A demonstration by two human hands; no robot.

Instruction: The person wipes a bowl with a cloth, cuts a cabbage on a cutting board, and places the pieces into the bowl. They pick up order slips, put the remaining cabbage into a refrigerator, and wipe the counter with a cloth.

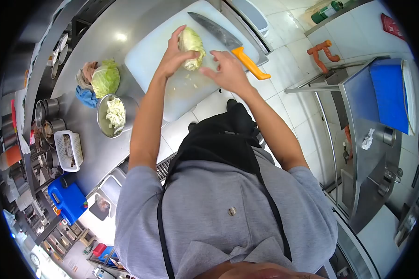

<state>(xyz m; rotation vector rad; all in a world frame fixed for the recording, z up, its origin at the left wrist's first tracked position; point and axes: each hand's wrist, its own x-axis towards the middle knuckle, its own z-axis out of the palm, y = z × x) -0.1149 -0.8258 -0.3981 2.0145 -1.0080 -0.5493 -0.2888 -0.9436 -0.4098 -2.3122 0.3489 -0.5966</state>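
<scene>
A cut piece of cabbage (191, 45) rests on the white cutting board (146, 53), with my left hand (173, 56) wrapped around its left side. Just to the lower right of the cabbage is my right hand (227, 72), fingers apart and holding nothing. A large knife with a yellow handle (250, 63) lies on the board beyond my right hand, its blade pointing to the upper left. Small cabbage bits are scattered on the board below the piece. Left of the board, a metal bowl (100, 116) contains chopped cabbage (116, 114).
Another cabbage (105, 80) sits on the steel counter (91, 153) beside blue and brown cloths (85, 96). A white basket (75, 149) stands at the lower left. On the right is a metal stand (354, 93) with a blue panel (387, 95).
</scene>
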